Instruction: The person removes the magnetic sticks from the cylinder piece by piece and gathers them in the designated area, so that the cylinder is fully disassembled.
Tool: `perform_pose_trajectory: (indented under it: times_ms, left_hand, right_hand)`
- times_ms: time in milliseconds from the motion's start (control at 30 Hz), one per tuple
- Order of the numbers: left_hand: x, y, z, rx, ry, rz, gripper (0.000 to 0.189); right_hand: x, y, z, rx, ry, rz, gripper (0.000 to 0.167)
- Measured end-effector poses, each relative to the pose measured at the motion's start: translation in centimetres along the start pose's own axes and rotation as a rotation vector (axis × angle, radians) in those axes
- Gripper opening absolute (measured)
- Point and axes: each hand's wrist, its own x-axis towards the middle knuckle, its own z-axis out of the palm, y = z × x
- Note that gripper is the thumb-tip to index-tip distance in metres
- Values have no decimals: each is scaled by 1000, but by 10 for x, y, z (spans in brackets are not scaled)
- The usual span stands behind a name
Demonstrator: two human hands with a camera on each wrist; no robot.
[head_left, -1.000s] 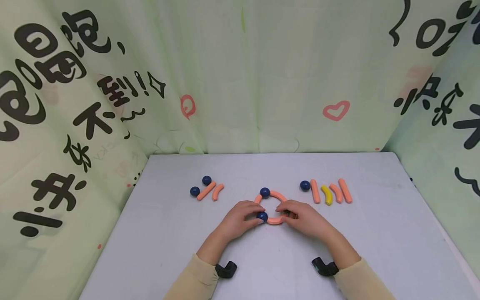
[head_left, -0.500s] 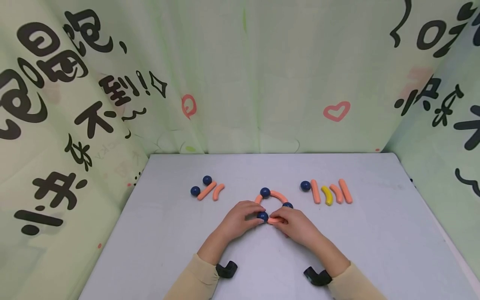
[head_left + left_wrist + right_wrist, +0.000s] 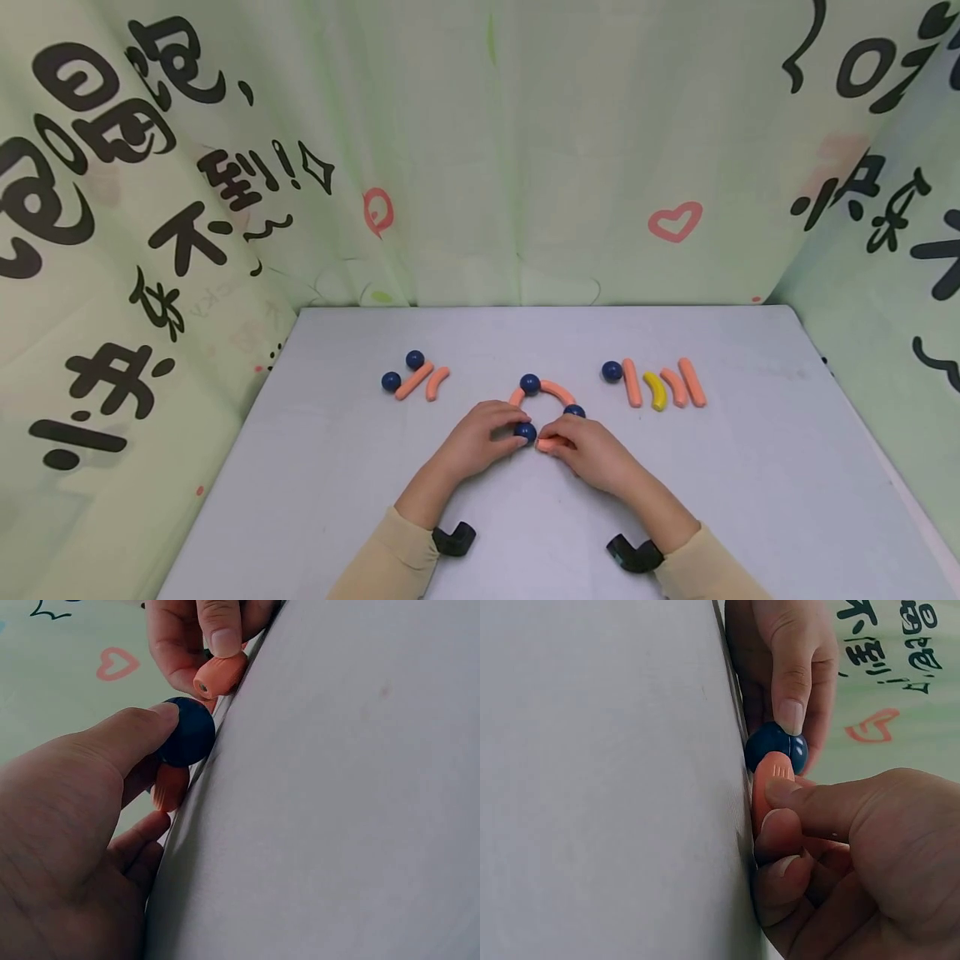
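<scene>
At the middle of the table, my left hand (image 3: 480,437) grips a dark blue ball (image 3: 527,432) between thumb and fingers. My right hand (image 3: 600,450) pinches a salmon-coloured ridged magnetic rod (image 3: 547,445), most of it hidden by the fingers. In the left wrist view, the rod's round end (image 3: 202,686) points toward the ball with a small gap. Another salmon rod (image 3: 171,787) meets the ball's other side, inside the left hand. Beyond the hands, a second blue ball (image 3: 530,384) joins a curved salmon rod (image 3: 558,392) that leads to a third blue ball (image 3: 575,411).
Back left on the white table (image 3: 337,467) lie two blue balls (image 3: 391,382), a straight rod (image 3: 414,381) and a short curved rod (image 3: 437,383). At right are another ball (image 3: 612,371), several salmon rods (image 3: 632,383) and a yellow curved rod (image 3: 655,391). A printed curtain (image 3: 585,150) surrounds the table.
My right hand has moved left and down from the right-hand ball to the near rod, which it now pinches. The rod's end has come away from the left ball. The left hand stays put.
</scene>
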Motion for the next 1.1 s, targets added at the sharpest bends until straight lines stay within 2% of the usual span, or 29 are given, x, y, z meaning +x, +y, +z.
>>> perform_pose_trajectory:
  times_ms: [233,333,533,700,867,967,1100]
  left_hand:
    - [0,-1,0,-13,4,-1,33]
    - [-1,0,-1,-12,2,-8,33]
    - [-1,1,-1,-10,-6,-16,34]
    - [-1,0,0,-3,-1,-20,34]
    - [0,0,1,3,-10,-34,36]
    - [0,1,0,3,-15,-41,37]
    - [0,1,-1,-3,-28,-50,37]
  right_hand:
    - [-2,-2,-8,53,-85,23,15]
    - [-2,-1,-9,59,-98,29,17]
    - [-4,0,-10,34,-90,2,25]
    - [-3,3,-18,28,-20,-19,24]
    - [0,14,-32,45,65,49,24]
    - [2,22,-37,40,56,77,27]
    - [4,29,-39,59,-9,57,32]
